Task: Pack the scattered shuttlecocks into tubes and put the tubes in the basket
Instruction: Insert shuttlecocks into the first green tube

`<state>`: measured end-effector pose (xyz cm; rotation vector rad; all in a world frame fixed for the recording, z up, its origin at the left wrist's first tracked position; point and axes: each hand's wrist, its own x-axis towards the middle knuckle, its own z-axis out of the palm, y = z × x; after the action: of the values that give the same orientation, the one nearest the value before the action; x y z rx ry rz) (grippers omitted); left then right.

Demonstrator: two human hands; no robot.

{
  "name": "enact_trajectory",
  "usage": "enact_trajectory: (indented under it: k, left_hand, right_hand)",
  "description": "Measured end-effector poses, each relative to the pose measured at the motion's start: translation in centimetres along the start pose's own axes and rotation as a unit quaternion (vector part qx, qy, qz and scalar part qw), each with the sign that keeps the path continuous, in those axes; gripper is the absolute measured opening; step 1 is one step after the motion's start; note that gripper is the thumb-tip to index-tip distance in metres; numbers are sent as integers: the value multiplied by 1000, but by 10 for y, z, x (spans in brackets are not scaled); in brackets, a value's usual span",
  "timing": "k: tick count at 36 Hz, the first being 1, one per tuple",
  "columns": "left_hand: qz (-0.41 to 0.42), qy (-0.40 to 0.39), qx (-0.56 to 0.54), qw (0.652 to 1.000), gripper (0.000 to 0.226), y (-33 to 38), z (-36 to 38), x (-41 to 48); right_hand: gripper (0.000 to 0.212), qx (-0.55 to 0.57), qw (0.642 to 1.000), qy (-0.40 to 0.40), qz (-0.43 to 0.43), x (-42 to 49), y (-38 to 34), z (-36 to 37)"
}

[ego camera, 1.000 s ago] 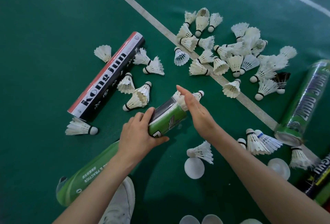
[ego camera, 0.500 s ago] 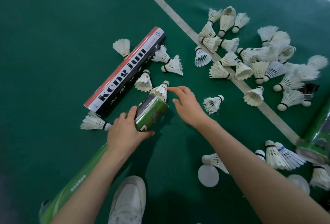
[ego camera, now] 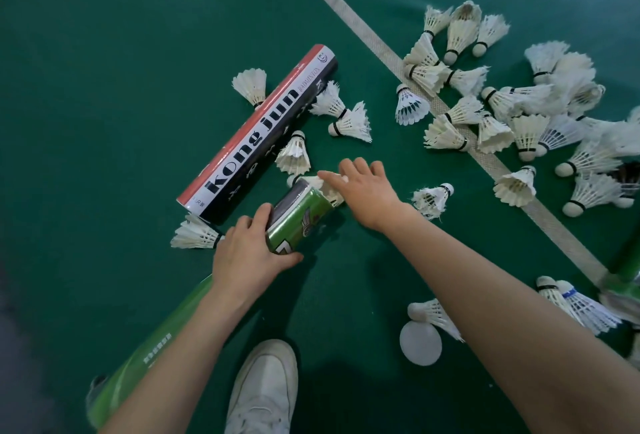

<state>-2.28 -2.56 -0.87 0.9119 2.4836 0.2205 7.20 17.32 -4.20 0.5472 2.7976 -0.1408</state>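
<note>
The green court floor (ego camera: 104, 52) fills the view, crossed by a white line (ego camera: 346, 11) that runs from far centre to near right.

Three tubes show. The longest, a green tube (ego camera: 156, 347), lies aslant from the near left, its mouth pointing far and right. The left hand (ego camera: 249, 253) is wrapped round it just behind the mouth, and its inside is hidden. Just left of that mouth lies the Kong jun tube (ego camera: 263, 128), contents unseen. A third tube (ego camera: 628, 272), also green, is cut off at the right edge.

The right hand (ego camera: 365, 191) lies palm down over a shuttlecock (ego camera: 308, 180) at the green tube's mouth. Whether its fingers pinch the shuttlecock cannot be told.

One white shoe (ego camera: 263, 388) stands at near centre.

Five loose shuttlecocks (ego camera: 351, 123) lie round the Kong jun tube. One tattered shuttlecock (ego camera: 431, 196) lies just right of the right hand, and three near-right shuttlecocks (ego camera: 433, 316) lie beside the right forearm. A heap (ego camera: 526, 128) too tangled to count lies far right, across the line. One round white cap (ego camera: 420, 342) lies near, touching one of those three.
</note>
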Motion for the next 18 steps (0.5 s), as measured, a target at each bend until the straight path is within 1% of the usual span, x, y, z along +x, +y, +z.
enact_trajectory:
  k: [3, 4, 9, 11, 14, 16, 18]
  left_hand:
    - [3, -10, 9, 1000, 98, 3, 2, -2]
    - [4, -13, 9, 1000, 98, 5, 3, -2]
    - [8, -17, 4, 1000, 99, 9, 7, -6]
    - [14, -18, 7, 1000, 98, 11, 7, -8]
    - [32, -16, 16, 999, 95, 15, 8, -13]
    - [44, -14, 17, 999, 93, 20, 9, -16]
    - [56, -12, 20, 998, 93, 24, 11, -20]
  right_hand:
    - [52, 0, 999, 13, 46, -10, 4, 4]
    - [45, 2, 999, 8, 54, -14, 5, 6]
    - [33, 91, 993, -45, 67, -39, 5, 16]
    - [34, 130, 987, -40, 91, -50, 8, 15]
    - [50, 222, 966, 12, 128, -65, 16, 9]
    - [61, 324, 929, 65, 165, -73, 22, 1]
    - [66, 429, 869, 125, 212, -80, 29, -9]
